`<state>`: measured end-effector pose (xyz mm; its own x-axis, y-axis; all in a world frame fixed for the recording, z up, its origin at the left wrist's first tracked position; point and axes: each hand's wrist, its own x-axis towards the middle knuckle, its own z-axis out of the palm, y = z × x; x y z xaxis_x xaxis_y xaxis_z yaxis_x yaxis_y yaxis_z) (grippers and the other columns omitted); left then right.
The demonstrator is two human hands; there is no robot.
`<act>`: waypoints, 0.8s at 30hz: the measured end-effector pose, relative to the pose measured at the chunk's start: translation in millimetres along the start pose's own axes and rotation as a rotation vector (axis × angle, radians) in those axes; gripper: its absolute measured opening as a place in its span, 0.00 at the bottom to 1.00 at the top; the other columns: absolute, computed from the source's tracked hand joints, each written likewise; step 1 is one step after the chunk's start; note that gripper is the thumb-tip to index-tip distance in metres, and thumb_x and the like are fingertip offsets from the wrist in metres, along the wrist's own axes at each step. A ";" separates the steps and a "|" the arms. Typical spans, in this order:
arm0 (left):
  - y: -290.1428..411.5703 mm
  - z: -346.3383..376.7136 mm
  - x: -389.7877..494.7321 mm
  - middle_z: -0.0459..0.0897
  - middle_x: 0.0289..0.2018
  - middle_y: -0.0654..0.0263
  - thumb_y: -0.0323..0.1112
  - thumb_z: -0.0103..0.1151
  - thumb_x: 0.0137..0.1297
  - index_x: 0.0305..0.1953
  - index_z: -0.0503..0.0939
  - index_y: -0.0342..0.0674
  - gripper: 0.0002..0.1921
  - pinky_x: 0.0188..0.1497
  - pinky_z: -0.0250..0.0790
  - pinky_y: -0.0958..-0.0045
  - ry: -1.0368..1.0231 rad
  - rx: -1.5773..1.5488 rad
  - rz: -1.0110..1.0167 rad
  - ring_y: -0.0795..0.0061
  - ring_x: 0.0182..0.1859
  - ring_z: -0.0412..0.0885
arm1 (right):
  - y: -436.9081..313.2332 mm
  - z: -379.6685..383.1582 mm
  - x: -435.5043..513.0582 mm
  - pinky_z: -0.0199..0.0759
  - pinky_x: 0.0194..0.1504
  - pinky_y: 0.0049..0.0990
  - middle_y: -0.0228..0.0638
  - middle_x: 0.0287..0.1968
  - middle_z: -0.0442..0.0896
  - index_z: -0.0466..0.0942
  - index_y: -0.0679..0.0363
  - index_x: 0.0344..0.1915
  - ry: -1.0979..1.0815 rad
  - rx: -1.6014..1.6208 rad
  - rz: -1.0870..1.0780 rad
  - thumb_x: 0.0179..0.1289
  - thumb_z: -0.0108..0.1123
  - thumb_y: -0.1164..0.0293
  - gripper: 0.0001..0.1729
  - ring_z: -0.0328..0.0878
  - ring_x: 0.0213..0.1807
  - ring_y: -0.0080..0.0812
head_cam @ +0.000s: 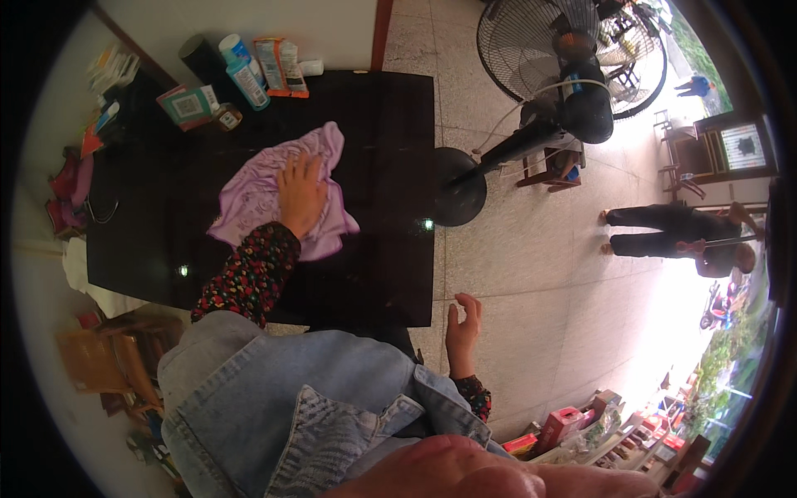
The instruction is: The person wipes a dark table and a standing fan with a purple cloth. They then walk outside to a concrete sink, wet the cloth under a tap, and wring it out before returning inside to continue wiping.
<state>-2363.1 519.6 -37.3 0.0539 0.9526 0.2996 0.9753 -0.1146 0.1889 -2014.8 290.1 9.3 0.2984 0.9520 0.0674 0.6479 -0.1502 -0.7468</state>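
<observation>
My left hand (301, 194) lies flat on a crumpled lilac cloth (249, 199) with a darker purple border and a printed pattern. Its fingers are stretched out over the fabric rather than closed around it. Under the cloth is a glossy dark tabletop (380, 261). Beyond the table's right edge, my right hand (464, 330) hangs over the tiled floor, its fingers loosely bent and thumb apart, with nothing in it.
Along the table's far side stand a blue bottle (248, 84), an orange-edged pouch (280, 67), a small brown bottle (226, 116) and a card with a printed code (187, 106). A black pedestal fan (461, 187) stands close on the right. A person (672, 230) stands farther off.
</observation>
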 end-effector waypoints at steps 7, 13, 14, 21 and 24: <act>38.3 59.3 109.0 0.66 0.65 0.52 0.43 0.53 0.64 0.63 0.69 0.45 0.26 0.66 0.51 0.39 0.179 -0.022 -0.206 0.44 0.68 0.60 | 22.9 -15.2 6.0 0.73 0.49 0.34 0.42 0.47 0.78 0.76 0.62 0.45 -0.051 0.060 0.136 0.61 0.59 0.80 0.12 0.77 0.48 0.40; 102.8 78.9 177.5 0.67 0.65 0.53 0.45 0.52 0.65 0.62 0.69 0.45 0.26 0.66 0.50 0.36 0.027 0.011 -0.273 0.42 0.68 0.60 | 46.3 -30.8 -21.0 0.76 0.38 0.28 0.40 0.46 0.78 0.77 0.61 0.45 -0.038 0.083 0.268 0.63 0.59 0.79 0.10 0.80 0.38 0.33; 117.4 86.3 181.8 0.66 0.65 0.53 0.45 0.52 0.65 0.63 0.69 0.46 0.26 0.66 0.50 0.36 0.036 -0.002 -0.216 0.42 0.68 0.60 | 52.2 -33.6 -22.7 0.76 0.38 0.28 0.39 0.46 0.78 0.77 0.61 0.45 -0.033 0.081 0.314 0.62 0.59 0.79 0.11 0.80 0.37 0.33; 179.4 122.3 185.0 0.64 0.68 0.55 0.45 0.49 0.65 0.64 0.69 0.55 0.25 0.67 0.49 0.36 -0.022 -0.023 0.022 0.43 0.69 0.58 | 63.7 -33.2 -22.3 0.75 0.37 0.25 0.37 0.44 0.77 0.78 0.60 0.45 0.034 0.134 0.319 0.62 0.62 0.77 0.11 0.81 0.38 0.28; 164.1 118.5 182.6 0.64 0.68 0.55 0.44 0.52 0.63 0.61 0.73 0.54 0.24 0.68 0.49 0.39 -0.019 -0.031 0.084 0.46 0.70 0.57 | 61.1 -23.8 -32.4 0.76 0.36 0.29 0.40 0.42 0.77 0.78 0.60 0.43 0.083 0.139 0.289 0.60 0.62 0.78 0.11 0.81 0.35 0.33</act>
<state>-2167.8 708.1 -62.4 0.1397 0.9444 0.2977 0.9600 -0.2028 0.1930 -1968.2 243.7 -22.8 0.5153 0.8498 -0.1109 0.4280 -0.3673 -0.8258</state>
